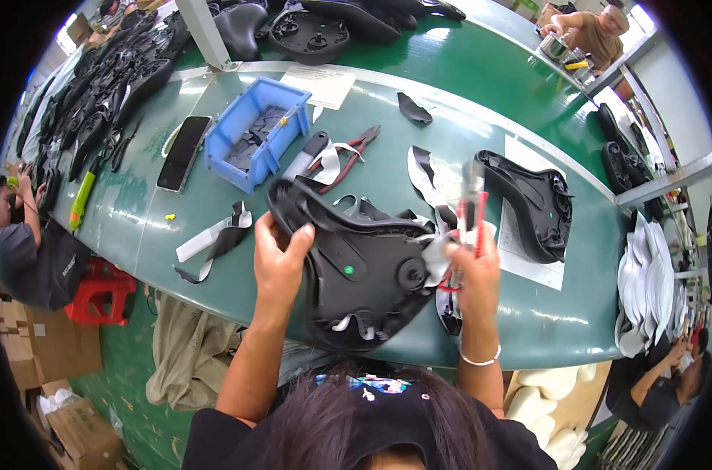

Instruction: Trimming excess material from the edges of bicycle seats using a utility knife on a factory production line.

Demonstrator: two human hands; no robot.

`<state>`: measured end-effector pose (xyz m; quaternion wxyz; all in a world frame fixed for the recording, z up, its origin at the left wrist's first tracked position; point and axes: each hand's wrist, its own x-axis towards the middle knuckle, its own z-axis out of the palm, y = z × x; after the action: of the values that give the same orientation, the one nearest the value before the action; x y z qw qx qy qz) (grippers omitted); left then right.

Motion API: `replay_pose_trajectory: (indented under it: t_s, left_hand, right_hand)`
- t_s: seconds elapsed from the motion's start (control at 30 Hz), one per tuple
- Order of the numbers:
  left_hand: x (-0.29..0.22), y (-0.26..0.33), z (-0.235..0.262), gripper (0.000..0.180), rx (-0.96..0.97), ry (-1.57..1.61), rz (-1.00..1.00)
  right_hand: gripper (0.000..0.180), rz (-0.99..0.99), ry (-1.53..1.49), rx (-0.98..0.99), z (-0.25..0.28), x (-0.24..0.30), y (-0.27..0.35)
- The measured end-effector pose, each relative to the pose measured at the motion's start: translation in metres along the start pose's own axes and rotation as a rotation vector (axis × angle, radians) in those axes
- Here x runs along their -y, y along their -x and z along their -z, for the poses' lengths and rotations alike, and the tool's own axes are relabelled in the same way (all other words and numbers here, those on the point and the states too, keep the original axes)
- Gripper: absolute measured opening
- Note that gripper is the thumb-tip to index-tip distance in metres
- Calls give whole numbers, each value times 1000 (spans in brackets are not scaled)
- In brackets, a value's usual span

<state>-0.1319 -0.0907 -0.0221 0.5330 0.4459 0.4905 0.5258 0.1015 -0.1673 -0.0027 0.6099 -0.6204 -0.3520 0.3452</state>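
My left hand (pixel 280 257) grips the left edge of a black bicycle saddle (pixel 381 301), its thumb on the rim. The saddle's hollow underside faces up, with a small green dot and a round raised boss. Pale scraps of cover material show along its edge. At its right side my right hand (pixel 478 270) is closed round a red-handled tool (pixel 481 223), smeared by motion, so its exact kind cannot be made out. White and black material lies between this hand and the saddle. A white bracelet (pixel 481 361) circles my right wrist.
On the green table (pixel 293 305) are a blue bin (pixel 244 174) of dark scraps, a phone (pixel 184 153), red-handled pliers (pixel 354 159), trimmed strips (pixel 215 243) and another saddle (pixel 532 207) on paper. Saddles pile up far left (pixel 105 94). Other people work around the table.
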Motion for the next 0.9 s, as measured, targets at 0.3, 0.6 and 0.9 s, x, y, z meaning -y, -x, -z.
replay_pose_trajectory:
  t_s: [0.3,0.6,0.9]
  left_hand:
    - [-36,9,-90,28,756,-1023,-874]
    - [-11,-16,-105,12,953,-631,-654]
    - [-26,-25,-84,23,779,1037,216]
  right_hand:
    - [51,264,291,258,10,29,26]
    - [58,511,1019,358,73,6,34]
    - [50,145,1112,183,36,25,98]
